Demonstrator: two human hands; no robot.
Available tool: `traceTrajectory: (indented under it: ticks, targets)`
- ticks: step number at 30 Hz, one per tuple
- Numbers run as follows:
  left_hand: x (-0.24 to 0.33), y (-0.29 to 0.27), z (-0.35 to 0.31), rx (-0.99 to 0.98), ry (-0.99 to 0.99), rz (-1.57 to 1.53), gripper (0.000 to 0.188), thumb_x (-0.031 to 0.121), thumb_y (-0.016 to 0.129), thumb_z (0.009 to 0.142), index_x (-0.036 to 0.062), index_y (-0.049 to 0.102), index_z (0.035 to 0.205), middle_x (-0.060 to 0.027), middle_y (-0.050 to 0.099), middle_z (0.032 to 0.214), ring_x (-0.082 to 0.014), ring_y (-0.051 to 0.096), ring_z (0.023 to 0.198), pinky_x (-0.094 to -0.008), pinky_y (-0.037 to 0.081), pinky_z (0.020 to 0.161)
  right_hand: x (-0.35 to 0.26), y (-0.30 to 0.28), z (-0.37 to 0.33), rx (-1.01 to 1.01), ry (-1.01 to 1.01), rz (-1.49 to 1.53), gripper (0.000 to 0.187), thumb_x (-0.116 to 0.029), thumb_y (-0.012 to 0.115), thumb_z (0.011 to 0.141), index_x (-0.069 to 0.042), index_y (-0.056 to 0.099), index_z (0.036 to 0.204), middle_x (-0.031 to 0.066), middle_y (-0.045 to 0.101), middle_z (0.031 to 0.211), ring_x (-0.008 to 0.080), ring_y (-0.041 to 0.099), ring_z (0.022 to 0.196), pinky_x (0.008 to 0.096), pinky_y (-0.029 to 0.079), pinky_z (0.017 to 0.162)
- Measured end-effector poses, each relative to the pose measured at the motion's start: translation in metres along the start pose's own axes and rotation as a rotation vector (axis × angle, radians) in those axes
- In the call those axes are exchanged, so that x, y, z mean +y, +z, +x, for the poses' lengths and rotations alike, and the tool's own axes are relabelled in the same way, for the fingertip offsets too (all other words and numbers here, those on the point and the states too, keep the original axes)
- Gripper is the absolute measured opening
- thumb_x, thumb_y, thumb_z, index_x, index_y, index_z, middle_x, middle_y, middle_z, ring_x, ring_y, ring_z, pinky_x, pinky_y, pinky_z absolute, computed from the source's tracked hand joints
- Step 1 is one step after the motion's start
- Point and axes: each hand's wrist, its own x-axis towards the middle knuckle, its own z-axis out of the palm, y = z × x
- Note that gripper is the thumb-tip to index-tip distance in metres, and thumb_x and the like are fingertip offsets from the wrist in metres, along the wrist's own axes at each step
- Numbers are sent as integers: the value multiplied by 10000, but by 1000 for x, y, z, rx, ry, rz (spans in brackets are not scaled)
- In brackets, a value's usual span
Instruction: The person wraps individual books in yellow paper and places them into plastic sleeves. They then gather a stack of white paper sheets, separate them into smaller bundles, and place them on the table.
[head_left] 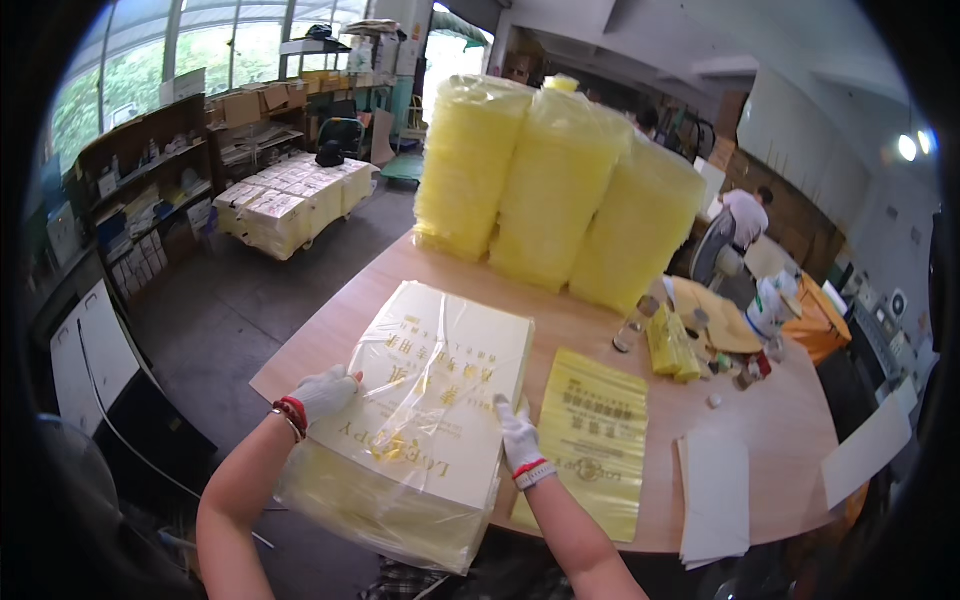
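Observation:
A thick stack of cream printed sheets or covers (455,345), with gold lettering and a gold emblem, lies in front of me in a clear plastic bag (400,510). The bag's loose end hangs over the table's near edge. My left hand (325,394), in a white glove with a bare fingertip, grips the bag at the stack's left side. On the opposite side my right hand (517,436), also gloved, holds the right edge. Beside it lies a flat yellow printed plastic bag (595,440).
Three tall piles of yellow bags (560,190) stand at the table's (340,320) far side. To the right are a small yellow packet (672,342), a glass jar (634,325) and white sheets (714,495). A wrapped pallet load (290,200) sits on the floor; a person (745,215) works behind.

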Motion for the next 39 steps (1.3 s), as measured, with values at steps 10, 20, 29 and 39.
traceTrajectory:
  ticks: [10, 20, 29, 39]
  targets:
    - [8, 9, 49, -237, -19, -788, 522, 369, 612, 887, 29, 524, 1274, -42, 608, 1051, -118, 582, 850, -274, 490, 761, 15, 5, 8, -42, -64, 188, 533, -350, 516, 942, -86, 374, 1382, 162, 559, 1177, 205, 573, 997, 289, 456, 859]
    - [15, 14, 69, -169, 35, -766, 481, 327, 614, 887, 27, 520, 1251, -65, 613, 1089, -138, 611, 882, -288, 510, 788, 36, 20, 36, -10, -172, 429, 516, -245, 473, 954, -72, 320, 1416, 224, 422, 1347, 292, 485, 1175, 330, 376, 990]
    - [8, 0, 34, -215, -54, -686, 532, 399, 566, 908, 27, 506, 1283, -88, 606, 1137, -155, 587, 987, -285, 467, 867, 28, 12, 6, -18, -148, 445, 676, -422, 341, 982, 33, 151, 1444, 199, 319, 1438, 271, 334, 1313, 329, 267, 1080]
    - [3, 17, -48, 775, 834, 522, 711, 214, 723, 705, 39, 423, 1325, -242, 471, 1306, -426, 425, 1238, -479, 358, 1022, -8, -9, -71, 12, -362, 318, 610, -329, 497, 934, 53, 320, 1375, 283, 337, 1401, 412, 382, 1274, 416, 217, 1118]
